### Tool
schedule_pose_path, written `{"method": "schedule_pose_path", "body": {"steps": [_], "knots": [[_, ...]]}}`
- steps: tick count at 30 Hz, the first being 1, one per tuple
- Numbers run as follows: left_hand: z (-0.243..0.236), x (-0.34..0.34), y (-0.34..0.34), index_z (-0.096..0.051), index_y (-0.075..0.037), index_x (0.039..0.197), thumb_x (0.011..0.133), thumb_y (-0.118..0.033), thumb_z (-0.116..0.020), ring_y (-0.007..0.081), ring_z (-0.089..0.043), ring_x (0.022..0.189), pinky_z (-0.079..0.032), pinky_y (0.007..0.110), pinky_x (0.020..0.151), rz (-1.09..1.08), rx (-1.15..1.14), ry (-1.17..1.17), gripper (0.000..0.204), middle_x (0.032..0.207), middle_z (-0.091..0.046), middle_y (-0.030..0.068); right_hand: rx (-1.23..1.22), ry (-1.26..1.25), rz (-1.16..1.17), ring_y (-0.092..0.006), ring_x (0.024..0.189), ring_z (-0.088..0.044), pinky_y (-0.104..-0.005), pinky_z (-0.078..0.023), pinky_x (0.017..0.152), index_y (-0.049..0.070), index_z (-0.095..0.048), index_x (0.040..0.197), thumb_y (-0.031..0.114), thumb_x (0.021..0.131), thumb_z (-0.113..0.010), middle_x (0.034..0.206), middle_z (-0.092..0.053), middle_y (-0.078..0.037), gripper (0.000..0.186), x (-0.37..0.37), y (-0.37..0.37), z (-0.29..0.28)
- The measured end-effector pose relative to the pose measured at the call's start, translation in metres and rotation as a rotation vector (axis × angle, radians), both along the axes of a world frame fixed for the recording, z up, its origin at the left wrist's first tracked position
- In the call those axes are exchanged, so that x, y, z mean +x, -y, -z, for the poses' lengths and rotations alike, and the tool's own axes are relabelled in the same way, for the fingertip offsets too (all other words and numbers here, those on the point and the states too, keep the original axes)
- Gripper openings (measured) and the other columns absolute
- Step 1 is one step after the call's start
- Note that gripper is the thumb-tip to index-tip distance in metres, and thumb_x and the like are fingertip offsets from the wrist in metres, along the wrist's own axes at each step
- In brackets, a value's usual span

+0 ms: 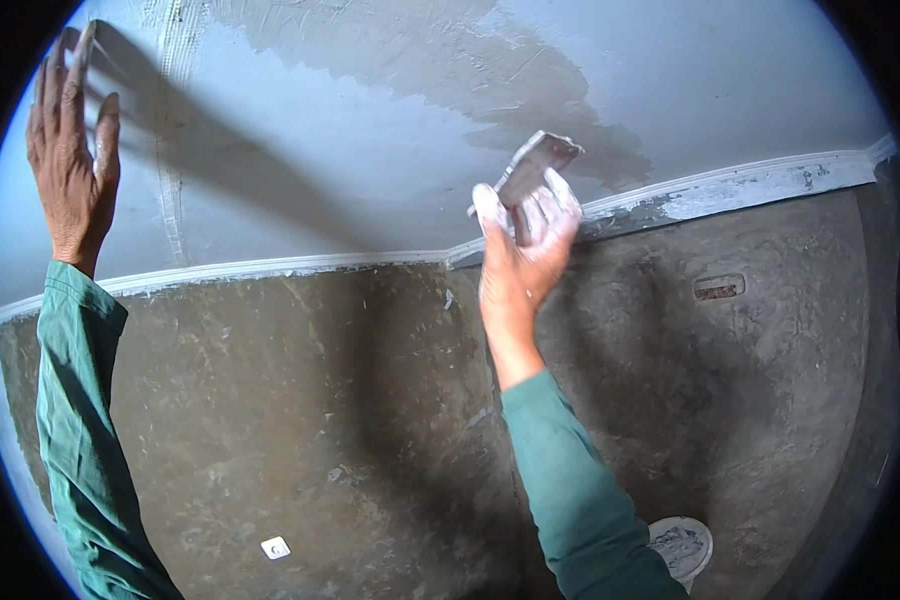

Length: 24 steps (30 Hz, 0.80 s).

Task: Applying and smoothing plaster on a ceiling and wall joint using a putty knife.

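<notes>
My left hand point(70, 165) is raised at the far left, its fingers stretched out and its palm toward the pale ceiling point(370, 160). Whether it touches the surface is hard to tell. In my right hand point(530, 240), white-smeared fingers and thumb grip a flat putty scraper point(542, 165) with a pale, crusted edge. The scraper is tilted in front of the ceiling, close to a rough darker grey patch point(530, 85) of filler. Its handle, if it has one, is hidden by the fingers.
White cornice moulding point(300, 263) runs where ceiling and brown-grey walls meet, with a corner behind my right wrist. A whitish bucket point(682, 545) with pale paste stands lower right. The right wall has a recessed box point(720, 288); a small white square plate point(275, 548) is lower left.
</notes>
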<state>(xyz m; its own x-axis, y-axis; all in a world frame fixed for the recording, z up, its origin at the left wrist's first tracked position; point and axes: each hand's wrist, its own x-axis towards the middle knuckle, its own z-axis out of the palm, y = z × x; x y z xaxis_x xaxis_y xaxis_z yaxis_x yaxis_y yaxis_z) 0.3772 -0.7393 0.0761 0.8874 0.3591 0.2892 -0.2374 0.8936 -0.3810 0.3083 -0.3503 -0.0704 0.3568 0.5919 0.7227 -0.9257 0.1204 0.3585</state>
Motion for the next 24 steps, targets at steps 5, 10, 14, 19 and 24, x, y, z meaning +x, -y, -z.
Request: {"method": "schedule_pose_path", "body": {"steps": [5, 10, 14, 19, 24], "knots": [[0.0, 0.01, 0.0, -0.03, -0.035, 0.163, 0.108, -0.056, -0.032, 0.022, -0.016, 0.159, -0.01, 0.046, 0.13, -0.046, 0.029, 0.007, 0.059, 0.171, -0.025, -0.0017, -0.118, -0.009, 0.047, -0.0189, 0.11, -0.057, -0.0345, -0.051, 0.095, 0.001, -0.041, 0.137, -0.001, 0.084, -0.081, 0.124, -0.055, -0.014, 0.067, -0.016, 0.021, -0.049], [-0.005, 0.008, 0.004, -0.03, -0.034, 0.163, 0.107, -0.058, -0.03, 0.0195, -0.015, 0.159, -0.006, 0.046, 0.131, -0.08, 0.024, -0.016, 0.06, 0.171, -0.024, -0.0016, -0.194, -0.039, 0.022, -0.0224, 0.112, -0.057, -0.0405, -0.046, 0.105, -0.002, -0.046, 0.135, 0.007, 0.08, -0.086, 0.128, -0.051, -0.015, 0.069, -0.026, 0.035, -0.073], [-0.009, 0.002, 0.007, -0.03, -0.034, 0.163, 0.107, -0.058, -0.031, 0.02, -0.015, 0.159, -0.006, 0.046, 0.131, -0.063, 0.003, -0.034, 0.061, 0.171, -0.023, -0.0013, -0.274, -0.045, 0.041, -0.0253, 0.113, -0.057, -0.0413, -0.047, 0.104, -0.002, -0.046, 0.135, 0.012, 0.082, -0.085, 0.126, -0.052, -0.016, 0.068, -0.03, 0.041, -0.085], [-0.004, 0.008, 0.004, -0.029, -0.034, 0.163, 0.107, -0.058, -0.031, 0.0205, -0.015, 0.159, -0.007, 0.046, 0.131, -0.052, 0.012, -0.024, 0.061, 0.171, -0.023, -0.001, -0.325, 0.003, 0.111, -0.0222, 0.108, -0.062, -0.0363, -0.054, 0.093, 0.0, -0.044, 0.133, 0.01, 0.084, -0.086, 0.123, -0.057, -0.017, 0.065, -0.027, 0.047, -0.103], [-0.004, 0.01, -0.001, -0.029, -0.036, 0.163, 0.106, -0.059, -0.031, 0.02, -0.015, 0.159, -0.007, 0.047, 0.131, -0.037, 0.019, -0.015, 0.061, 0.172, -0.023, -0.002, -0.399, 0.073, 0.106, -0.0232, 0.106, -0.064, -0.0374, -0.055, 0.092, -0.001, -0.049, 0.127, 0.012, 0.083, -0.087, 0.122, -0.058, -0.017, 0.059, -0.02, 0.06, -0.109]]}}
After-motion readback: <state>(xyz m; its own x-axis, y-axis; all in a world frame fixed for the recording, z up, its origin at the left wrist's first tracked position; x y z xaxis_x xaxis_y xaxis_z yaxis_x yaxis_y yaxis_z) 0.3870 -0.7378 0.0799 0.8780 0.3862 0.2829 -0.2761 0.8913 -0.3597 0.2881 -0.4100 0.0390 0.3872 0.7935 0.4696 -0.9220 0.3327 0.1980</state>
